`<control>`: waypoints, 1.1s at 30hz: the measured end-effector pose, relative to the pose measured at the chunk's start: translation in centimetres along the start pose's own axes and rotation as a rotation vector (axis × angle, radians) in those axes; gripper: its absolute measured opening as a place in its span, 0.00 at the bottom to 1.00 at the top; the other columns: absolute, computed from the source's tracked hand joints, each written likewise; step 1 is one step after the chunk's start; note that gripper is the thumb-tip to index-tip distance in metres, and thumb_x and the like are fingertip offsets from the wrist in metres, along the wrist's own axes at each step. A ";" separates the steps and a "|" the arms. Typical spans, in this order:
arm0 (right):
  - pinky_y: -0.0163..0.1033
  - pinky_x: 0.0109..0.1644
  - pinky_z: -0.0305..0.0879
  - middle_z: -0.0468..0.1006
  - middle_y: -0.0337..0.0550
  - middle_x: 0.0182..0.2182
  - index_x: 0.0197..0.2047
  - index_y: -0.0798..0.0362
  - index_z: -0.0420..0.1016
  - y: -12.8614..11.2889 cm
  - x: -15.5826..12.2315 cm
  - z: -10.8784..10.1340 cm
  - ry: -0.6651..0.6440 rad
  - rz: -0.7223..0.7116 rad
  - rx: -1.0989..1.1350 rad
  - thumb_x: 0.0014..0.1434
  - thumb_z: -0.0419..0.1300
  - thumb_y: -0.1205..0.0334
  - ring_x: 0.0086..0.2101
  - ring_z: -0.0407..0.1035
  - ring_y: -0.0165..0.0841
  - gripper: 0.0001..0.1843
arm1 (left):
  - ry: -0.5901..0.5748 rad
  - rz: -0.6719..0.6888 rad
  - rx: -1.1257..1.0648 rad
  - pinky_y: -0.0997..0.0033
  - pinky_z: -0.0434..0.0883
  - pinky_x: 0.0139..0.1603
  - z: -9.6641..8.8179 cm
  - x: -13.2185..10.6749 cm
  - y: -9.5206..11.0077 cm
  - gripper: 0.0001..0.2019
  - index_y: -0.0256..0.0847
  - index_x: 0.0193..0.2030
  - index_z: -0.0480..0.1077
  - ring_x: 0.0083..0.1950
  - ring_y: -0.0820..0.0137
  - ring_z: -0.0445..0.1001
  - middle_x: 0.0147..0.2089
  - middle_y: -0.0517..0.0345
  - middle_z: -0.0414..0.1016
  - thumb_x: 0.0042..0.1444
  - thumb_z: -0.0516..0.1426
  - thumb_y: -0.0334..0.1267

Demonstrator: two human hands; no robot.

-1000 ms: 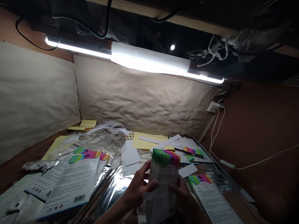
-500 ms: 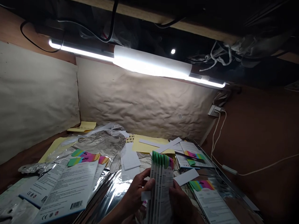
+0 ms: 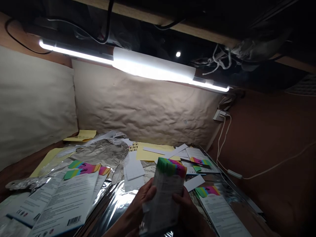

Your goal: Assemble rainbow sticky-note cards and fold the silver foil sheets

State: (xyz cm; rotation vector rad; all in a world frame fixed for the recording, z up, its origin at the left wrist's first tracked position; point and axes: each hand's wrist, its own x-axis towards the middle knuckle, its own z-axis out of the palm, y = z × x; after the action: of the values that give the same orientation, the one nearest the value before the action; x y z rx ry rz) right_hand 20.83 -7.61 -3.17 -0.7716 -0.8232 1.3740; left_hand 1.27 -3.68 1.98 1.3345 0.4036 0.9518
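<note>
Both hands hold a stack of printed packets (image 3: 166,194) upright near the front of the table. Each packet is white with small text and has a green-to-pink coloured top edge. My left hand (image 3: 142,202) grips the stack's left side, thumb along its edge. On the right side, my right hand (image 3: 184,205) is closed round it with the thumb on the front face. The lower part of the stack looks blurred and shiny. More packets of the same kind (image 3: 67,200) lie in a fanned pile at the left.
Another packet (image 3: 221,210) lies to the right, with more behind it. White paper strips (image 3: 195,182), yellow sheets (image 3: 155,149) and crumpled clear plastic (image 3: 101,151) cover the back. A tube lamp (image 3: 153,65) hangs overhead; a white cord (image 3: 219,141) runs down from a wall socket (image 3: 220,115).
The stack has turned so its broad front face shows more, where its separate edges showed before. Both hands still grip it. The whole view has shifted slightly.
</note>
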 end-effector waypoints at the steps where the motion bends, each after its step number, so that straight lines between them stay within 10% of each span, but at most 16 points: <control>1: 0.56 0.51 0.69 0.82 0.52 0.44 0.48 0.53 0.74 0.1 0.2 0.5 0.030 -0.039 -0.037 0.45 0.74 0.57 0.44 0.76 0.50 0.27 | 0.048 -0.019 0.000 0.63 0.72 0.48 0.0 0.2 -0.4 0.30 0.38 0.55 0.71 0.50 0.53 0.75 0.50 0.46 0.78 0.50 0.64 0.56; 7: 0.57 0.59 0.63 0.71 0.56 0.59 0.62 0.50 0.65 -3.5 2.9 -0.6 -0.021 -0.213 -0.627 0.55 0.65 0.42 0.56 0.67 0.49 0.37 | 0.438 -0.256 -0.093 0.59 0.78 0.36 -1.6 1.3 -1.0 0.27 0.34 0.47 0.70 0.38 0.53 0.80 0.41 0.43 0.81 0.40 0.71 0.42; 12: 0.55 0.63 0.57 0.76 0.51 0.54 0.55 0.50 0.76 -7.2 2.9 -3.9 -0.208 -0.187 -1.372 0.55 0.64 0.61 0.56 0.65 0.46 0.23 | 0.599 -0.292 -0.171 0.60 0.76 0.20 -3.3 1.4 1.5 0.29 0.40 0.56 0.65 0.28 0.56 0.79 0.35 0.51 0.80 0.47 0.67 0.41; 16: 0.50 0.58 0.60 0.75 0.48 0.52 0.54 0.46 0.76 -6.1 1.8 -4.0 -0.330 -0.171 -1.505 0.49 0.68 0.64 0.53 0.66 0.45 0.26 | 0.657 -0.221 -0.182 0.61 0.78 0.22 -3.5 1.5 1.0 0.28 0.39 0.55 0.66 0.28 0.57 0.80 0.37 0.50 0.81 0.47 0.68 0.37; 21: 0.41 0.45 0.64 0.76 0.45 0.38 0.36 0.53 0.77 -5.7 1.5 -3.9 -0.174 -0.123 -1.504 0.50 0.66 0.64 0.41 0.70 0.40 0.08 | 0.678 -0.155 -0.168 0.59 0.80 0.35 -4.1 2.1 -1.9 0.24 0.36 0.50 0.69 0.39 0.55 0.82 0.42 0.45 0.82 0.46 0.68 0.34; 33: 0.36 0.33 0.61 0.74 0.39 0.27 0.30 0.53 0.75 -15.3 4.0 -2.6 0.034 -0.177 -1.139 0.54 0.63 0.47 0.29 0.66 0.33 0.16 | 0.665 -0.161 -0.105 0.57 0.80 0.42 -5.2 2.4 -3.7 0.28 0.35 0.49 0.71 0.47 0.51 0.80 0.50 0.40 0.79 0.42 0.72 0.40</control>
State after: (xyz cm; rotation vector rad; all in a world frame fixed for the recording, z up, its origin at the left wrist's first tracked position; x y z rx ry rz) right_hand 31.00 -4.38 8.81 -1.5194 -1.6239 0.6348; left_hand 0.09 1.67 -2.05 0.8471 0.9381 1.2494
